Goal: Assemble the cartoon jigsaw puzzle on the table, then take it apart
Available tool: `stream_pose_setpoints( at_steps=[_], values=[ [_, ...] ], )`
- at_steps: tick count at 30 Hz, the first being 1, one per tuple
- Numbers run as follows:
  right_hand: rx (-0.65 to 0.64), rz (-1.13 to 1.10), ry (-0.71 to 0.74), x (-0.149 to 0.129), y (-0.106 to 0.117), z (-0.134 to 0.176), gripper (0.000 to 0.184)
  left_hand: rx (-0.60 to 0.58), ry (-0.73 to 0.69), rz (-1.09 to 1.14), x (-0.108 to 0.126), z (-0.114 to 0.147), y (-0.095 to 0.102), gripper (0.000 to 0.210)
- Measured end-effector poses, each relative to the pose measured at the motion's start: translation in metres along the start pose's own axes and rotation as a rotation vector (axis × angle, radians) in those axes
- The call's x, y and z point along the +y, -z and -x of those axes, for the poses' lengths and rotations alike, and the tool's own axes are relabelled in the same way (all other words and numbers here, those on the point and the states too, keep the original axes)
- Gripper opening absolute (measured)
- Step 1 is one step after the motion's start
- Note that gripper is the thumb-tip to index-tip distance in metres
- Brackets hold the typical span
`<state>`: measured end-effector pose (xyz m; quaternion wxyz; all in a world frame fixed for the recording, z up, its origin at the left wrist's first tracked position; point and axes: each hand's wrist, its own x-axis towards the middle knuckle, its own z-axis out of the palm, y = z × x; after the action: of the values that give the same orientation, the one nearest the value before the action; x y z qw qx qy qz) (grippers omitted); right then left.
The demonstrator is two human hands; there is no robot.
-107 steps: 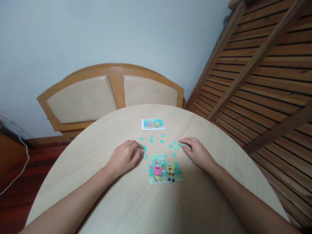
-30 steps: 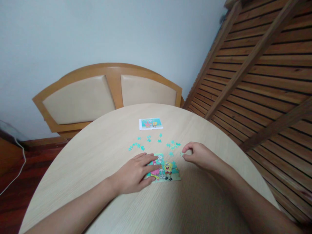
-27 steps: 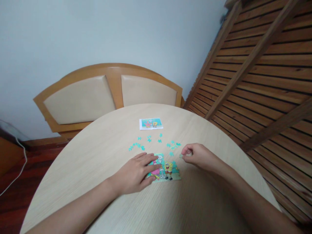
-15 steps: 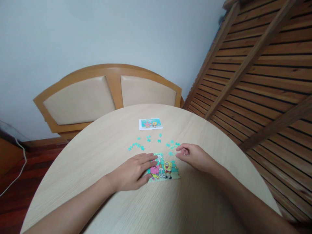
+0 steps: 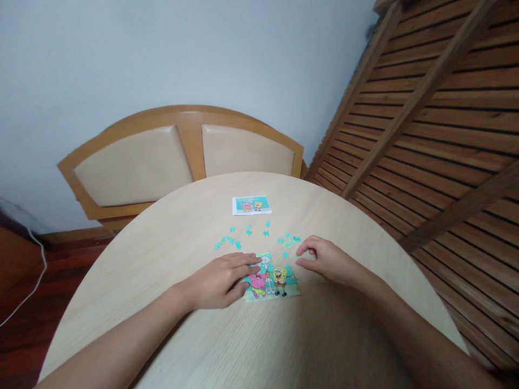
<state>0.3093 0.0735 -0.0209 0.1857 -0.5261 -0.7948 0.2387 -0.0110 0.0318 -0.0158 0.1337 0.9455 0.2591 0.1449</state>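
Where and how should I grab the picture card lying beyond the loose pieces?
Probably pinch the right short edge of the picture card, the right hand coming in low from the right. The card looks thin and flat, so an edge seems the easiest hold; loose puzzle pieces lie in front of its near edge, none beside its right one.

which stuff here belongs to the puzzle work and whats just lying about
Puzzle work:
partly joined puzzle, left hand on it
loose teal pieces
picture card, seemingly the reference

Just around:
padded wooden board
slatted wooden panel
white cord
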Motion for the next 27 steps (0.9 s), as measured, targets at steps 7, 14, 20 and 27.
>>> stream_pose_setpoints(
  at_steps=[7,14,20,27],
  values=[
    [-0.094,-0.02,0.035,-0.007,0.009,0.002,0.016,0.005,-0.027,-0.013,-0.001,0.0,0.0,0.041],
    [-0.175,-0.12,-0.021,-0.013,0.01,0.004,0.022,-0.002,-0.003,-0.113,0.0,-0.001,-0.003,0.042],
    [-0.149,-0.034,0.014,-0.012,0.01,0.007,0.017,-0.001,0.02,-0.136,-0.004,0.002,-0.003,0.042],
    [-0.278,-0.038,0.07,-0.023,0.017,0.011,0.013,0.001,0.025,-0.131,-0.004,0.002,-0.003,0.042]
  ],
)
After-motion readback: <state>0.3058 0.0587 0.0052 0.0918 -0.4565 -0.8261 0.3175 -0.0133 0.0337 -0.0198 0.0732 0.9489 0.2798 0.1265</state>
